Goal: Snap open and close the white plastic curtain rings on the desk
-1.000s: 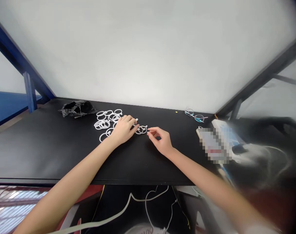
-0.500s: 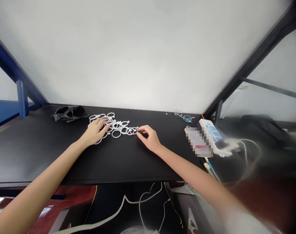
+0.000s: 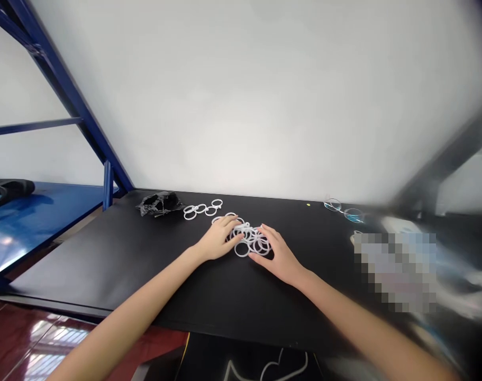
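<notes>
I watch a person lean both bare arms over a black table [image 3: 241, 301], where a crumpled black plastic bag [image 3: 160, 204] lies near the back, against the foot of a pale wall [image 3: 241, 106]. Right of the bag and nearer the person is a heap of white rings [image 3: 249, 236], overlapping and tangled together. A smaller group of rings [image 3: 201, 209] sits just beside the bag on its right, apart from the main heap.

The left hand [image 3: 217, 239] is on the side of the heap closer to the bag, palm down, its fingers laid over the rings and its thumb apart from them. It isn't clenched, though I cannot tell whether the fingertips pinch any ring. The right hand [image 3: 281, 256] cups the heap on the side farther from the bag, thumb and fingers parted with rings between them; whether it grips one I cannot make out either.

Well to the right of the bag, along the back, rests a pair of eyeglasses [image 3: 352, 215], with a small yellowish speck [image 3: 308, 205] between them and the bag. Farther right and nearer the person is a pixelated object [image 3: 395, 272]. Left of the bag stands a blue post [image 3: 108, 182], and beyond it a blue table [image 3: 66, 211].
</notes>
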Action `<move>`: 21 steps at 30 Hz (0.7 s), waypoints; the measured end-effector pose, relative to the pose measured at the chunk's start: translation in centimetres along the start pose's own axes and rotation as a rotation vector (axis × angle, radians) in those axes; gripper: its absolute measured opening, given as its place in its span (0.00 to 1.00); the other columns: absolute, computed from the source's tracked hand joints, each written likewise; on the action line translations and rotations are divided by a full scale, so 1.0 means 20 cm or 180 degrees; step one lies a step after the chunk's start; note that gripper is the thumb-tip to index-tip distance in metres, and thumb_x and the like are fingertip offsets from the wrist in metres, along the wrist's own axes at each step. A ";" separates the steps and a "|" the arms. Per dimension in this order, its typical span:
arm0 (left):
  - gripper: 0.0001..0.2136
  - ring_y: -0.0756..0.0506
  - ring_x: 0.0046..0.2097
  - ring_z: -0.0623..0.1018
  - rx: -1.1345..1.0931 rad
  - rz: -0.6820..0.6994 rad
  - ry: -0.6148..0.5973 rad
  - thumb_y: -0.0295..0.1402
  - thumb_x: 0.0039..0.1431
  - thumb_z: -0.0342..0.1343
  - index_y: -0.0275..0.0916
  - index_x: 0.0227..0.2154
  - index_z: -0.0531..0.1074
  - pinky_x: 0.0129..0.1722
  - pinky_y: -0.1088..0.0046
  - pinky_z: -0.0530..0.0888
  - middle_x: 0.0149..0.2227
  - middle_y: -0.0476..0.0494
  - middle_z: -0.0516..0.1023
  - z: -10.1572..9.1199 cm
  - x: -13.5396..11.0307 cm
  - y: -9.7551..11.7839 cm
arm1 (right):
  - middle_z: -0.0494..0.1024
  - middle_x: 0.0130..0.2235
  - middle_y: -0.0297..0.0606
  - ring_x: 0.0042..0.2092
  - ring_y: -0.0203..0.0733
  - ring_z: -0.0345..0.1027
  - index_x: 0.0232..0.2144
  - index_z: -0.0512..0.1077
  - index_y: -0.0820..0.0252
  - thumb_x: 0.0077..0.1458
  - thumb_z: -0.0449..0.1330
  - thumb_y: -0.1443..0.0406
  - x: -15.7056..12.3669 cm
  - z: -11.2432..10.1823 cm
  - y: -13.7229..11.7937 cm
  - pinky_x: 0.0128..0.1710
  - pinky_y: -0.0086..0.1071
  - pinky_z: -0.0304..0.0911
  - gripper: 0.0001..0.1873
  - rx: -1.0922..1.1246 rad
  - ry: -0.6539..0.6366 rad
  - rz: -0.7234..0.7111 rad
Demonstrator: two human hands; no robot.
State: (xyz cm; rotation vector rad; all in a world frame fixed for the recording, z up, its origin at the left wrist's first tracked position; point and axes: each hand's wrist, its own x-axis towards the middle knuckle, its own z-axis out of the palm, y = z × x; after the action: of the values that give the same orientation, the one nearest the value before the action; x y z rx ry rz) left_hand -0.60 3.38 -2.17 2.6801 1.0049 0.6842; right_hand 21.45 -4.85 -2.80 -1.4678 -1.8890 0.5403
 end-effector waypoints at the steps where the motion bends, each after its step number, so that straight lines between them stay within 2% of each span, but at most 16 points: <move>1: 0.20 0.39 0.63 0.66 -0.0023 0.0021 -0.0013 0.45 0.67 0.46 0.38 0.54 0.67 0.62 0.56 0.64 0.60 0.36 0.68 0.02 0.02 0.03 | 0.59 0.65 0.50 0.66 0.57 0.52 0.60 0.62 0.57 0.52 0.63 0.51 0.00 -0.01 0.01 0.64 0.53 0.52 0.36 -0.0089 -0.0094 0.0090; 4: 0.23 0.39 0.63 0.66 -0.0266 0.0033 -0.0053 0.47 0.67 0.46 0.39 0.58 0.63 0.61 0.57 0.65 0.61 0.36 0.67 0.04 0.06 0.08 | 0.59 0.65 0.47 0.67 0.54 0.51 0.61 0.60 0.55 0.54 0.61 0.51 0.00 -0.05 0.04 0.65 0.51 0.52 0.36 -0.0190 -0.0097 0.0284; 6: 0.23 0.41 0.63 0.66 -0.0342 -0.0113 0.0020 0.48 0.67 0.45 0.40 0.59 0.62 0.63 0.57 0.64 0.62 0.37 0.66 0.02 0.09 0.05 | 0.61 0.65 0.45 0.66 0.54 0.54 0.60 0.61 0.53 0.53 0.61 0.50 0.01 -0.09 0.07 0.64 0.51 0.54 0.35 -0.0128 0.0016 0.0340; 9: 0.19 0.42 0.65 0.63 0.0113 -0.0698 0.0279 0.45 0.68 0.43 0.41 0.55 0.66 0.65 0.58 0.60 0.63 0.39 0.65 -0.05 0.12 -0.11 | 0.65 0.63 0.43 0.63 0.53 0.59 0.57 0.63 0.51 0.56 0.59 0.49 0.03 -0.14 0.12 0.63 0.52 0.56 0.30 0.0145 0.0277 0.0484; 11: 0.19 0.36 0.66 0.60 0.0351 -0.1044 0.0368 0.43 0.68 0.43 0.38 0.54 0.67 0.65 0.47 0.54 0.63 0.34 0.64 -0.10 0.12 -0.25 | 0.67 0.61 0.42 0.62 0.53 0.62 0.55 0.65 0.50 0.56 0.59 0.48 0.04 -0.15 0.15 0.62 0.53 0.58 0.28 0.0325 0.0406 0.0612; 13: 0.21 0.31 0.66 0.60 0.0446 -0.1233 0.0296 0.43 0.68 0.43 0.37 0.55 0.67 0.63 0.42 0.55 0.63 0.31 0.64 -0.11 0.11 -0.36 | 0.68 0.60 0.41 0.61 0.54 0.62 0.54 0.66 0.50 0.56 0.59 0.48 0.04 -0.14 0.16 0.62 0.53 0.58 0.26 0.0380 0.0449 0.0648; 15: 0.22 0.31 0.65 0.61 0.0447 -0.1257 0.0138 0.45 0.67 0.44 0.36 0.56 0.67 0.63 0.43 0.56 0.63 0.31 0.65 -0.09 0.09 -0.40 | 0.69 0.60 0.40 0.61 0.54 0.63 0.53 0.67 0.50 0.56 0.59 0.49 0.04 -0.13 0.16 0.61 0.52 0.59 0.25 0.0327 0.0440 0.0599; 17: 0.23 0.32 0.66 0.60 0.0392 -0.1191 0.0004 0.45 0.67 0.43 0.37 0.57 0.66 0.65 0.45 0.54 0.63 0.33 0.64 -0.04 0.07 -0.37 | 0.69 0.59 0.40 0.61 0.53 0.63 0.52 0.68 0.50 0.56 0.59 0.49 0.04 -0.12 0.15 0.61 0.52 0.59 0.24 0.0272 0.0432 0.0520; 19: 0.23 0.35 0.67 0.58 0.0289 -0.1081 -0.0086 0.46 0.68 0.40 0.39 0.59 0.66 0.66 0.47 0.51 0.65 0.37 0.63 0.01 0.07 -0.28 | 0.70 0.59 0.40 0.60 0.53 0.64 0.51 0.69 0.50 0.56 0.59 0.49 0.04 -0.12 0.14 0.61 0.51 0.60 0.23 0.0279 0.0427 0.0464; 21: 0.24 0.37 0.67 0.59 0.0141 -0.0942 -0.0167 0.47 0.69 0.38 0.42 0.59 0.66 0.66 0.50 0.53 0.65 0.41 0.63 0.04 0.09 -0.18 | 0.71 0.58 0.41 0.60 0.53 0.65 0.50 0.69 0.51 0.57 0.59 0.49 0.04 -0.12 0.14 0.61 0.52 0.60 0.23 0.0324 0.0436 0.0487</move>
State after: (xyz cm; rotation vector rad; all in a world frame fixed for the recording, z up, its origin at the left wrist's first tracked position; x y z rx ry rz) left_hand -1.06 7.15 -3.44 2.4938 1.3783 0.5341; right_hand 25.05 -3.45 -2.83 -1.5497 -1.6298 0.5825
